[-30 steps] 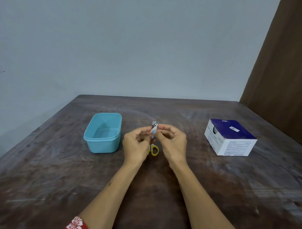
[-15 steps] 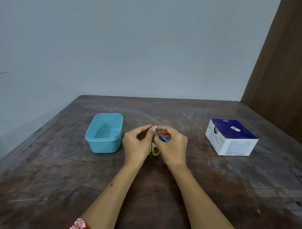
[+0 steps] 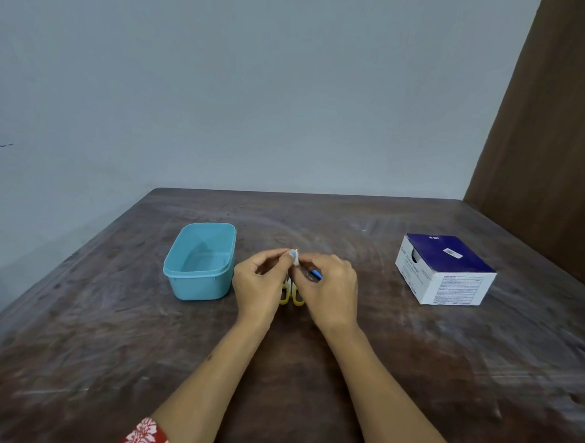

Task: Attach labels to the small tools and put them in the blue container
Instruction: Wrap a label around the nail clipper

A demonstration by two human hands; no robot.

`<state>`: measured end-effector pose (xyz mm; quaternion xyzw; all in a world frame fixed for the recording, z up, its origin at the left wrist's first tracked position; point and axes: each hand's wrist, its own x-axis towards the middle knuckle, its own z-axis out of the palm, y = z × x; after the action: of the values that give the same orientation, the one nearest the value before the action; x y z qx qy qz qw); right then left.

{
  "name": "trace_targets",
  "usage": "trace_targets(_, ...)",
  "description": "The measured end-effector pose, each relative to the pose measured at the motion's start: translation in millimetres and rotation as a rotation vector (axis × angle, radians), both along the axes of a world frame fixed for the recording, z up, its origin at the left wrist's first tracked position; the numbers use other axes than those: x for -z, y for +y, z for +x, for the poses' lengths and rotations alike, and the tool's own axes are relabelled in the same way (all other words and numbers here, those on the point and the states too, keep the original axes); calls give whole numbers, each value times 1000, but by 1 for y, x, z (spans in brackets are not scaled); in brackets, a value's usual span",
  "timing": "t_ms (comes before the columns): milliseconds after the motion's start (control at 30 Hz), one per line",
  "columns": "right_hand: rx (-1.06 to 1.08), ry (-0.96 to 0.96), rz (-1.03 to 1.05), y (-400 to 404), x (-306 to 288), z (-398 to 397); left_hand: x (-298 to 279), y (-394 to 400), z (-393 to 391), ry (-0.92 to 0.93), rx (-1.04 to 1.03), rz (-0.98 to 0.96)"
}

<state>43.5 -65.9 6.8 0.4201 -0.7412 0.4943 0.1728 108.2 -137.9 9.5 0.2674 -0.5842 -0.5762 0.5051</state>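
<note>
1. Head view: your left hand [image 3: 259, 283] and right hand [image 3: 328, 289] meet above the middle of the dark wooden table [image 3: 115, 331], fingertips together.
2. Your left thumb and forefinger pinch a small white label [image 3: 295, 257] at the point where the hands touch.
3. Your right hand curls round a small tool with a blue end [image 3: 316, 274]; most of it is hidden, so you cannot tell what kind it is.
4. Yellow-handled scissors [image 3: 292, 296] lie on the table beneath and between your hands.
5. The blue container [image 3: 200, 261] stands open just left of your left hand.
6. A blue-topped white box [image 3: 445, 269] sits well apart to the right.
</note>
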Motion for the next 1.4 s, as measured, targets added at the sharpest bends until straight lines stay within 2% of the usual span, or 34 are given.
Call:
trace_targets(267,-32,-57,20,0,-1,-2,-1,-4,-7,13,-27,-23)
trace_targets(500,-17,-141,-52,-4,4,-7,1,-6,-6,81,24,72)
trace_targets(667,150,113,54,-5,8,-10,-1,-6,-1,78,44,45)
trace_targets(833,206,250,66,-6,8,-8,0,-6,1,24,31,-54)
trace_targets(933,274,253,106,-5,9,-7,-2,-5,1,-18,-5,-122)
trace_targets(1067,248,269,39,-6,7,-6,-1,-6,1,-83,-53,-219)
trace_targets(1233,277,213,113,-7,10,-4,1,-7,1,-94,-68,-226)
trace_targets(1400,172,181,88,-6,6,-1,3,-7,-1,-116,-93,-250)
